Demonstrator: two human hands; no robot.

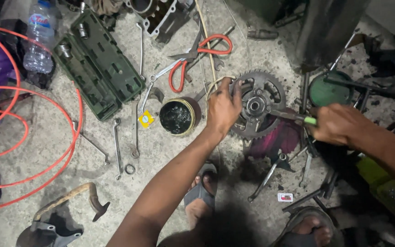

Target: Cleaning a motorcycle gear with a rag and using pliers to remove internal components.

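Observation:
A toothed metal sprocket with a hub [258, 106] lies on the concrete floor at the middle of the head view. My left hand [222, 110] grips its left rim, fingers curled over the teeth. My right hand [337, 123] is closed on a green-handled screwdriver [293, 116], whose dark shaft points left and its tip reaches the hub. A round tin of black grease [177, 117] stands just left of my left hand.
An open green tool case [98, 64], several spanners [116, 146], red-handled shears [193, 57], a coiled orange hose [46, 137], a plastic bottle [38, 36] and a green tin [330, 89] lie around. My sandalled feet [202, 192] are at the bottom.

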